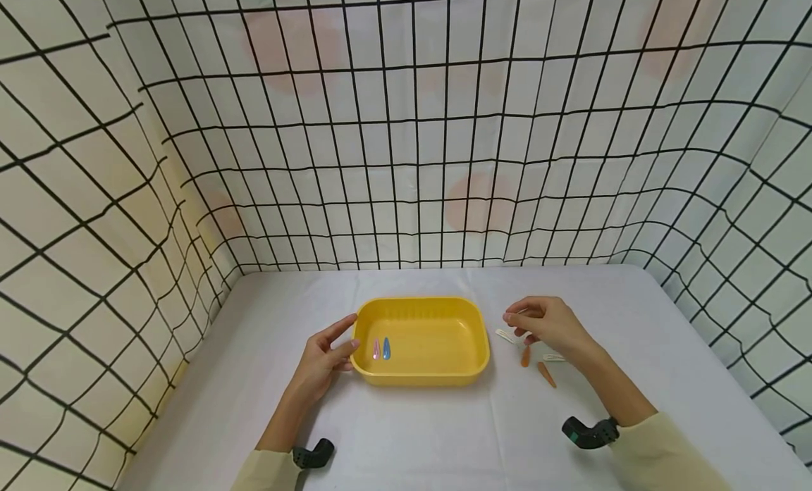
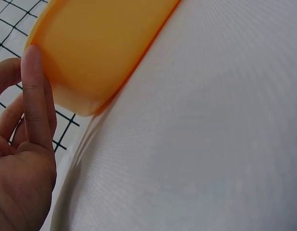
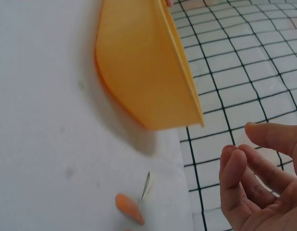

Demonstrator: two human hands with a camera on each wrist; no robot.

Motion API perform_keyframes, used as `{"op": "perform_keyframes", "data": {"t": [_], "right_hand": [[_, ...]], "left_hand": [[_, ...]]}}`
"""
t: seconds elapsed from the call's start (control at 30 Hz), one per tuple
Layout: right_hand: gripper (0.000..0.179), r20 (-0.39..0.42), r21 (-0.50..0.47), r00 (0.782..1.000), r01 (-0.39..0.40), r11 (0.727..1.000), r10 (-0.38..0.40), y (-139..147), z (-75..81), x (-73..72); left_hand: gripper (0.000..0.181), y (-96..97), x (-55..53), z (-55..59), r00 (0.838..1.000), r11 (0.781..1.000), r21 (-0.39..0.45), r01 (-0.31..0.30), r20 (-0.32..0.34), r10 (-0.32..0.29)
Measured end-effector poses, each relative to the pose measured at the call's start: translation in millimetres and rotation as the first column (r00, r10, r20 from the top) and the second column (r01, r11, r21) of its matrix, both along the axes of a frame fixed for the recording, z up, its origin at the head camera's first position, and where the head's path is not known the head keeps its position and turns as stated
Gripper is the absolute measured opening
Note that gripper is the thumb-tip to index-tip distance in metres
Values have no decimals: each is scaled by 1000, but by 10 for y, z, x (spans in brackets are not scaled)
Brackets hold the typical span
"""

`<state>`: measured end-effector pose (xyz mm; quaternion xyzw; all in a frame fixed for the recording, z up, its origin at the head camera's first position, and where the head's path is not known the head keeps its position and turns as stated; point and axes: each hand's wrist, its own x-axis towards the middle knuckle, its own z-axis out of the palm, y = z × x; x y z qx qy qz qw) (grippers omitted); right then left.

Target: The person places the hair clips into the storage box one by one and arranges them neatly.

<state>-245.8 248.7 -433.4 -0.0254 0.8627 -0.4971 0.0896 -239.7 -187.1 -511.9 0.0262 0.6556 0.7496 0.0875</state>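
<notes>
A shallow yellow tray (image 1: 419, 380) stands on the white-covered table. Inside it, near the left end, a pink hair clip (image 1: 376, 349) and a blue hair clip (image 1: 386, 348) lie side by side. My left hand (image 1: 323, 357) holds the tray's left end, thumb (image 2: 33, 91) at the rim. Right of the tray, my right hand (image 1: 548, 325) hovers over loose hair clips; a gap shows between thumb and loosely bent fingers, with nothing visible there. Beneath it lie a white clip (image 1: 505, 335), an orange clip (image 1: 525, 356), another white clip (image 1: 554, 358) and another orange clip (image 1: 546, 375).
Black-lined grid cloth (image 1: 431, 146) rises behind the table and on both sides. The white tabletop (image 1: 438, 434) extends in front of the tray. A dark wrist camera (image 1: 590, 432) sits on the right wrist, another camera (image 1: 313, 454) on the left.
</notes>
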Motion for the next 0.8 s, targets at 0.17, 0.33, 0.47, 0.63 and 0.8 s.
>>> {"op": "perform_keyframes", "data": {"t": [0.17,0.33,0.47,0.63,0.8], "right_hand": [[37,5,26,1000,24,999,-24,201,-102,72],[36,11,32,999,46,998,-46,382,-220,163],[36,23,34,998,64,997,-65,495,-296,243],[37,46,44,994,96,994,-98,603,-394,316],[37,59,94,991,117,989,-123,698,-506,363]], "left_hand": [[61,-1,4,-6,1000,1000,6,0,6,0],[61,-2,6,-2,1000,1000,11,0,7,0],[61,-4,6,-7,1000,1000,6,4,4,-4],[61,-8,9,-14,1000,1000,7,8,3,-8],[61,-5,14,-6,1000,1000,15,10,5,-10]]}}
